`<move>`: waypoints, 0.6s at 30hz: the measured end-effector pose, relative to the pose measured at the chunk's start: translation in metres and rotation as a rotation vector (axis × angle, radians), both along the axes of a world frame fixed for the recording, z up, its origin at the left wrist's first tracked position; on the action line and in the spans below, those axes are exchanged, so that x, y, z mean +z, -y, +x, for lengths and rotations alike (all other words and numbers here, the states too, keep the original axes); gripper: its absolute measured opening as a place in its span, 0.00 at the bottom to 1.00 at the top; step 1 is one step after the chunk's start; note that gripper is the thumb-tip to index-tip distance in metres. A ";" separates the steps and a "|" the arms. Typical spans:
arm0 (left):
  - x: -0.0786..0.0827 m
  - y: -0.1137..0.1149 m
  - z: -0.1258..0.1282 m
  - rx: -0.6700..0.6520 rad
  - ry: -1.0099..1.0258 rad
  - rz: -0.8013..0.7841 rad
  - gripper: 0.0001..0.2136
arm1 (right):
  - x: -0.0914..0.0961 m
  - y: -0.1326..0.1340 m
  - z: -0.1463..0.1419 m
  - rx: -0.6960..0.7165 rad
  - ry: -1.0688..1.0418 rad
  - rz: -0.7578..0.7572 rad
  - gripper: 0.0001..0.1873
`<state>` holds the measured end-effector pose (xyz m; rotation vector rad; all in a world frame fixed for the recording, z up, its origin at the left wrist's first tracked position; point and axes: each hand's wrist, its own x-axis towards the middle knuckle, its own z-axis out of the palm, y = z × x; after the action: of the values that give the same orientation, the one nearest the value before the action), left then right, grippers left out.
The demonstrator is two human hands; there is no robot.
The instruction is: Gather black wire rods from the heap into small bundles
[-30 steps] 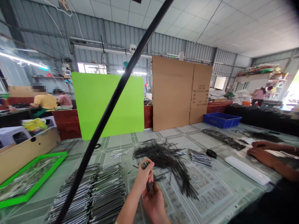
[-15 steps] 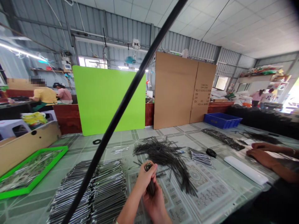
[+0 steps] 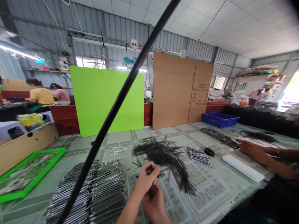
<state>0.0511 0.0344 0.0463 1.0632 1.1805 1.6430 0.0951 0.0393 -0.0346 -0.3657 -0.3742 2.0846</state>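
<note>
Rod bundle (image 3: 150, 170): short, dark, near upright; held between both hands above the patterned tablecloth (image 3: 210, 193), just in front of the loose heap.
Left hand (image 3: 146, 180): clenched around the bundle, tip protruding above the fist.
Right hand (image 3: 154, 207): curled beneath, grasping the lower end; finger placement partly hidden.
Loose heap (image 3: 163, 158): thin dark rods, crossed and tangled; judged the main quantity left.
Aligned stacks (image 3: 102, 189): straight metal rods in dense parallel rows, left of the hands; judged the main quantity done.
Small batches (image 3: 198, 156): parallel rods, right of the heap; further batch (image 3: 218, 137) beyond.
Co-worker's hands (image 3: 253, 152): on the table at right, well apart, beside a white foam roll (image 3: 243, 168).
Table items: black tape roll (image 3: 209, 151), blue plastic crate (image 3: 220, 119), green tray (image 3: 44, 172).
</note>
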 end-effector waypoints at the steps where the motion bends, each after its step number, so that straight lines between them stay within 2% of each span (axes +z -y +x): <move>1: 0.001 0.000 0.000 0.006 0.009 0.006 0.21 | 0.003 0.001 0.000 -0.001 -0.031 -0.059 0.02; 4: 0.006 0.002 -0.003 0.015 0.042 0.037 0.21 | 0.014 0.005 -0.001 -0.003 -0.114 -0.214 0.02; 8: 0.012 0.004 -0.005 0.004 0.072 0.064 0.21 | 0.020 0.005 -0.001 0.003 -0.123 -0.279 0.08; 13: 0.011 0.004 -0.005 -0.048 0.037 0.087 0.19 | 0.020 0.003 0.001 0.000 -0.138 -0.326 0.11; 18: 0.009 0.006 -0.004 -0.112 0.010 0.093 0.19 | 0.016 0.003 0.001 -0.007 -0.139 -0.304 0.10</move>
<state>0.0475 0.0288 0.0556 1.1574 1.0280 1.6267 0.0964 0.0366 -0.0182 -0.3963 0.0281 2.1487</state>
